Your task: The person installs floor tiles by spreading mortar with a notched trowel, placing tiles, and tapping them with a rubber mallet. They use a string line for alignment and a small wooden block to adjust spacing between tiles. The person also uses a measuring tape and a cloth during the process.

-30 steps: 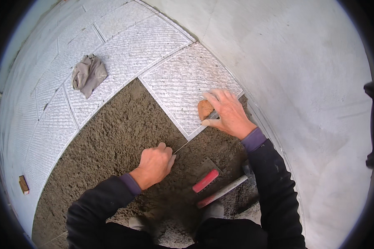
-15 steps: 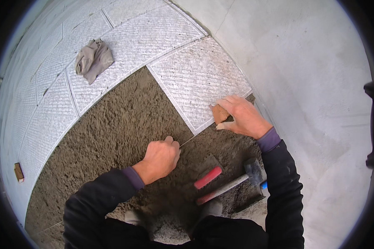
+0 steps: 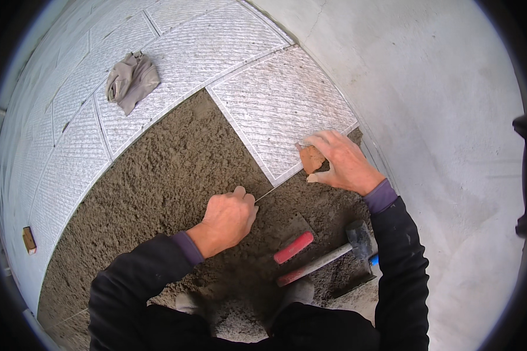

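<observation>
My right hand point(image 3: 346, 164) grips an orange-brown piece of broken brick point(image 3: 311, 158) between thumb and fingers. The chunk is at the near edge of a pale grooved paving tile point(image 3: 281, 99), close to its right corner. Above the damp mortar bed point(image 3: 158, 169), my left hand point(image 3: 231, 214) is closed, fingers curled, on a thin string point(image 3: 266, 194). From that fist the string runs toward the tile's near corner. The fingertips at the string are partly hidden by the hand.
Near my feet lie a trowel with a red handle point(image 3: 293, 247) and a mallet point(image 3: 358, 235). More laid tiles point(image 3: 193, 47) curve along the far left, bearing a crumpled grey cloth point(image 3: 132, 82) and a small brown block point(image 3: 28, 240). Smooth concrete point(image 3: 451, 146) borders the right.
The view has shifted very slightly. Both hands stay in nearly the same places, still closed on the string and the brick piece.
</observation>
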{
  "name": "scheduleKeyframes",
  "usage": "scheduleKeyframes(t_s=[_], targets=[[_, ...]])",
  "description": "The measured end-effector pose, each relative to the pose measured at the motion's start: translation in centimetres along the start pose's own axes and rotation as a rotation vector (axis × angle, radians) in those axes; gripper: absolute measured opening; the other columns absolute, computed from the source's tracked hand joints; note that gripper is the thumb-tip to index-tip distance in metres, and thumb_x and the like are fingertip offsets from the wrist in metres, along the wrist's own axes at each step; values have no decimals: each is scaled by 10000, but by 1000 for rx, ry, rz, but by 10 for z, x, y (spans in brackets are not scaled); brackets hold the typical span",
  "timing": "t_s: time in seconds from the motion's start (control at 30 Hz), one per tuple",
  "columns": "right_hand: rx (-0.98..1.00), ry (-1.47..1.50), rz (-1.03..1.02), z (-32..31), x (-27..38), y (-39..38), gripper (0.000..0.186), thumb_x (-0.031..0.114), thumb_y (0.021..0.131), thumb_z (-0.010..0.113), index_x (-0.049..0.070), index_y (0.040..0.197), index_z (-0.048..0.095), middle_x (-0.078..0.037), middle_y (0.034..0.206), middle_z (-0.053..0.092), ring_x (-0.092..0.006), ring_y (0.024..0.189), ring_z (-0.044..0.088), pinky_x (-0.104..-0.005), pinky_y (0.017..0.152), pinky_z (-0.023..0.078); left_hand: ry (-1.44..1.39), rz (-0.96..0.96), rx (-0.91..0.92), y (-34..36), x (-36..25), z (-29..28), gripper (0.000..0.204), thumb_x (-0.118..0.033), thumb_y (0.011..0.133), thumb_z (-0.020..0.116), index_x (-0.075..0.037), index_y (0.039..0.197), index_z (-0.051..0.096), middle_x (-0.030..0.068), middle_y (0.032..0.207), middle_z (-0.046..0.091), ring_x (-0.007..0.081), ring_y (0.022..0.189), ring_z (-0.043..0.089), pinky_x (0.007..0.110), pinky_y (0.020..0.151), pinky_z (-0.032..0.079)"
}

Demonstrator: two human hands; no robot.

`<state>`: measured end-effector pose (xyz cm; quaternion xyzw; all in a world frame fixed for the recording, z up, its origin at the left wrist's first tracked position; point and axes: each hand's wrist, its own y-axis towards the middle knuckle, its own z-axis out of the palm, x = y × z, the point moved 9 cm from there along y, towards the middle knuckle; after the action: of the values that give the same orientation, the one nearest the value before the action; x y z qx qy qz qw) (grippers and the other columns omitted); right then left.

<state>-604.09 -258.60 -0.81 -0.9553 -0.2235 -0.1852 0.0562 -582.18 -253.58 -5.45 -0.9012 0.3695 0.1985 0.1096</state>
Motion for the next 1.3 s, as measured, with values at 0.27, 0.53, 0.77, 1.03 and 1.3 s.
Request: scheduleKeyframes(t_s=[0.27, 0.53, 0.77, 1.03, 1.3], targets=[[-18, 9, 36, -3, -2, -2, 916, 326, 700, 979, 65, 1465, 548, -154, 1389, 582, -370, 1323, 545, -460, 1109, 483, -25, 11, -36, 5, -2, -10, 227, -203, 941, 750, -52, 839, 614, 146, 832, 603, 374, 671, 661, 481, 578, 527], [-545, 283, 396, -51, -44, -70, 752, 363, 839, 916, 3, 1415, 592, -179, 1310, 659, -296, 1226, 657, -407, 1013, 546, -35, 2, -39, 5, -1, -21, 203, -183, 930, 769, -51, 861, 630, 149, 840, 604, 384, 661, 652, 478, 577, 527], [-827, 961, 918, 27, -117, -138, 396, 323, 995, 786, -42, 1131, 715, -24, 817, 681, -99, 653, 632, -249, 571, 455, -41, 40, -41, 11, -14, -30, 221, -204, 954, 745, -61, 850, 612, 148, 834, 600, 374, 666, 664, 475, 584, 529], [-804, 1055, 1076, 60, -163, -107, 348, 326, 959, 806, -14, 905, 759, 34, 653, 563, -71, 552, 461, -299, 497, 354, -32, 40, -70, 12, -17, -26, 210, -206, 948, 752, -72, 839, 632, 137, 836, 609, 372, 661, 662, 477, 582, 527], [-858, 542, 1080, 33, -188, -90, 364, 308, 910, 818, -1, 746, 719, -70, 628, 641, -193, 539, 580, -391, 535, 449, 17, 48, 25, 12, -17, -9, 242, -203, 949, 745, -67, 800, 613, 150, 807, 605, 377, 637, 659, 475, 567, 523]])
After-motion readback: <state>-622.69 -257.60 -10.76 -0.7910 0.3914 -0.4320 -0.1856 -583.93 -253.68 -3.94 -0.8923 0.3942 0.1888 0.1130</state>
